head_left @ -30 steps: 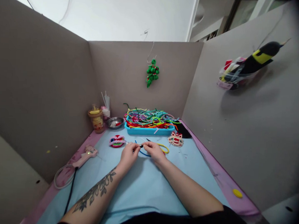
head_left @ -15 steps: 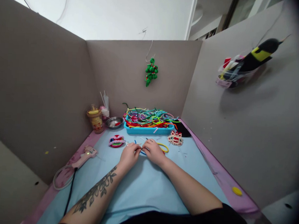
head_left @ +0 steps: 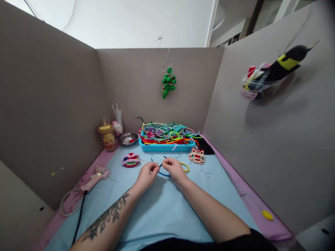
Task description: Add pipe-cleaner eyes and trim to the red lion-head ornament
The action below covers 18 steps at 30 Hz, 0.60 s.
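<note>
My left hand (head_left: 147, 173) and my right hand (head_left: 175, 169) work close together above the blue cloth. Both are closed in a pinch, thumb against fingers, on a short dark pipe cleaner (head_left: 160, 165) that bridges the small gap between them. A blue pipe cleaner (head_left: 164, 174) curves just below and behind the fingertips, partly hidden. Behind my right hand shows a yellow pipe cleaner loop (head_left: 186, 167). Left of the hands lies a round red, green and pink pipe cleaner piece (head_left: 131, 160). To the right sits a cream and red pipe cleaner piece (head_left: 197, 156).
A blue tray (head_left: 169, 148) heaped with colourful pipe cleaners stands at the back, beside a metal bowl (head_left: 128, 139) and a lidded cup (head_left: 108, 138). A pink glue gun (head_left: 95, 179) with its cable lies at left. Grey partitions (head_left: 130, 82) enclose the table on three sides.
My hands have drawn slightly apart, so more of the dark pipe cleaner and the blue curve shows between them. The view has shifted a little.
</note>
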Motion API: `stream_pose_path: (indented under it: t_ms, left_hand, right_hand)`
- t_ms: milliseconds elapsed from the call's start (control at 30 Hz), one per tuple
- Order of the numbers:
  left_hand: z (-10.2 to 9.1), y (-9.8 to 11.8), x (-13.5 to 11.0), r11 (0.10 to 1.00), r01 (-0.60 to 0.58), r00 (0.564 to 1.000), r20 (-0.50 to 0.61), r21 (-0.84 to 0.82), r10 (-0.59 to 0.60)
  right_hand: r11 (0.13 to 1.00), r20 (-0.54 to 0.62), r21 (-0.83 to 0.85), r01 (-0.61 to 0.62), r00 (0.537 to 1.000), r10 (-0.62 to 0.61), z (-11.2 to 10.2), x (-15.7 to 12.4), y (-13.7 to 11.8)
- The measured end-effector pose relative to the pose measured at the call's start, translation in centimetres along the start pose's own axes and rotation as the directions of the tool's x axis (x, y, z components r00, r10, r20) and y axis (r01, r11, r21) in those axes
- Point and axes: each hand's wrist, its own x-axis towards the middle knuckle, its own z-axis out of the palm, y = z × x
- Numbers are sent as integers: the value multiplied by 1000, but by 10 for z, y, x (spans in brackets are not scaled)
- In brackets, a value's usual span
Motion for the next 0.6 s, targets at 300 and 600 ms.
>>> stream_pose_path:
  t_ms: [300,600]
  left_hand:
    - [10,13,-3,989,24,995,-90,-144,-37]
    - [-3,-1,3,821,345,936,100,-454,-338]
  right_hand:
    - [812,128,523,-261,965,228,19,-10,1]
    - [967,-24,-235,101,994,-110,-22,7,-9]
